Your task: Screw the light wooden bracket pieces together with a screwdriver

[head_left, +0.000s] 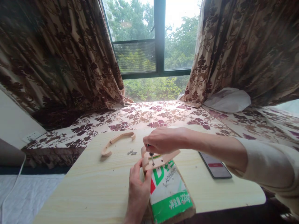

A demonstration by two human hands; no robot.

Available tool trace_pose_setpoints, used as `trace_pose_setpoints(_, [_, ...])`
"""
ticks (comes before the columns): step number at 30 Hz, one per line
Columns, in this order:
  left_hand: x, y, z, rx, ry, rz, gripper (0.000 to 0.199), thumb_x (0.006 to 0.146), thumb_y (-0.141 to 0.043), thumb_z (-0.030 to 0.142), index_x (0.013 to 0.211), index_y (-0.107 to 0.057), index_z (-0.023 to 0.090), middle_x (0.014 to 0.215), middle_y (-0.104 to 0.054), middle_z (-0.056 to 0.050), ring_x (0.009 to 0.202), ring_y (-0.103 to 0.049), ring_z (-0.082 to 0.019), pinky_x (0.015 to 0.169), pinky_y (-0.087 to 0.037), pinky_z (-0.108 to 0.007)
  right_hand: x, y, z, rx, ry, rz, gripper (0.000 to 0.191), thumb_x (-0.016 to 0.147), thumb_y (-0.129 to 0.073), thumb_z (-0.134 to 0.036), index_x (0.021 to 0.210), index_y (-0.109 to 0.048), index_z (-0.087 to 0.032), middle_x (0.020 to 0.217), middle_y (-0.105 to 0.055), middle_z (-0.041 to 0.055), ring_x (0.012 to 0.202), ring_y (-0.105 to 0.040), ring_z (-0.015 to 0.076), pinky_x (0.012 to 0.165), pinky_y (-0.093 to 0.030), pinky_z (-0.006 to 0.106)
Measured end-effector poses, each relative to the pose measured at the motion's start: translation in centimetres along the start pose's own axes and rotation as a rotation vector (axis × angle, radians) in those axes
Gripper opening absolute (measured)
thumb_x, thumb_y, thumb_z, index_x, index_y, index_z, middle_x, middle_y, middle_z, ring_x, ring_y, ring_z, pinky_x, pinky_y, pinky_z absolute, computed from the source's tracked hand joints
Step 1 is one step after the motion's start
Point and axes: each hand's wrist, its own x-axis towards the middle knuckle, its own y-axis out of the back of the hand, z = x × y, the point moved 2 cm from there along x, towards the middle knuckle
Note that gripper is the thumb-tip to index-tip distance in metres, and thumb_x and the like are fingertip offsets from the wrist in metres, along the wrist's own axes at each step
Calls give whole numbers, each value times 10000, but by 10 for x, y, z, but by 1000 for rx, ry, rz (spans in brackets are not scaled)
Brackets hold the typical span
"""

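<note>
My right hand (pixel 163 140) is closed round the handle of a small screwdriver (pixel 152 159). Its shaft points down at a pale wooden piece (pixel 160 162), with the tip at a small hole or screw in the wood; which one I cannot tell. My left hand (pixel 139 186) grips the near left end of that wooden piece, thumb on the near side. Under the wood lies a green and white printed cardboard piece (pixel 171 196), reaching towards the table's front. A second curved wooden piece (pixel 119 139) lies to the left. Between them sit several small metal pieces (pixel 132 152).
All this rests on a pale wooden table (pixel 88 186). A phone (pixel 216 166) with its screen lit lies under my right forearm. Beyond the table are a flower-patterned window seat (pixel 161 115), a white plastic bag (pixel 229 99) and curtains (pixel 88 56) beside the window.
</note>
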Motion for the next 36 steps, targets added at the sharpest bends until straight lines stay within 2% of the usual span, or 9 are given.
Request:
trace_pose_setpoints(4, [-1, 0, 0, 1, 0, 1, 402, 778, -561, 430, 1123, -568, 223, 1114, -597, -70, 1085, -538, -237, 946, -432, -408, 0, 3, -1, 1, 14, -31, 297, 865, -442, -295, 1003, -660, -148, 804, -678, 104, 605, -499, 143, 508, -271, 260])
trace_pose_setpoints(8, [-1, -1, -2, 10, 4, 5, 412, 781, -551, 446, 1127, -564, 223, 1118, -593, -72, 1078, -540, -237, 943, -432, -409, 0, 2, -3, -18, 80, -30, 291, 877, -396, -218, 981, -661, -157, 784, -670, 89, 595, -490, 134, 508, -268, 261])
trace_pose_setpoints(13, [0, -1, -3, 7, 1, -2, 404, 776, -553, 433, 1121, -570, 226, 1109, -594, -67, 1076, -541, -239, 940, -432, -408, 0, -5, -3, -8, 14, 31, 299, 899, -372, -213, 951, -653, -126, 731, -655, 89, 565, -464, 119, 512, -255, 260])
trace_pose_setpoints(18, [-1, 0, -1, 0, 12, 4, 420, 772, -551, 435, 1128, -566, 213, 1119, -590, -80, 1082, -541, -241, 944, -435, -412, 0, 0, 0, 11, 5, -7, 289, 856, -448, -281, 1021, -644, -148, 802, -673, 103, 608, -498, 143, 498, -257, 256])
trace_pose_setpoints(23, [-1, -1, -2, -6, 13, -6, 431, 776, -547, 446, 1135, -558, 208, 1129, -582, -84, 1089, -537, -237, 948, -433, -402, 0, -2, 4, 25, 50, -8, 266, 837, -427, -193, 988, -642, -160, 837, -681, 95, 626, -508, 143, 499, -268, 251])
trace_pose_setpoints(27, [-1, -1, -2, -10, 10, -3, 430, 774, -548, 445, 1133, -557, 209, 1137, -578, -82, 1106, -525, -239, 967, -417, -411, -1, -8, 6, 18, -6, 43, 283, 866, -398, -213, 986, -639, -124, 785, -677, 104, 599, -502, 138, 493, -264, 251])
trace_pose_setpoints(30, [-1, -1, -3, -6, 12, -2, 444, 770, -550, 452, 1135, -556, 201, 1139, -578, -85, 1105, -523, -239, 967, -417, -409, -2, -5, 5, 5, -44, 5, 300, 870, -417, -260, 979, -658, -121, 794, -683, 115, 613, -520, 148, 492, -260, 256])
trace_pose_setpoints(33, [-1, 0, -4, 1, 20, -4, 458, 772, -542, 458, 1145, -549, 192, 1144, -573, -92, 1080, -534, -233, 951, -430, -402, -1, 2, 2, 24, 17, -9, 288, 843, -455, -263, 1019, -658, -160, 833, -691, 97, 635, -529, 152, 502, -272, 254])
trace_pose_setpoints(36, [-1, -1, -6, 6, 19, -6, 456, 775, -535, 463, 1144, -548, 195, 1148, -568, -92, 1072, -537, -232, 947, -433, -401, 1, 3, -1, 18, 68, -10, 269, 838, -435, -203, 981, -661, -173, 823, -690, 83, 619, -516, 140, 507, -273, 254])
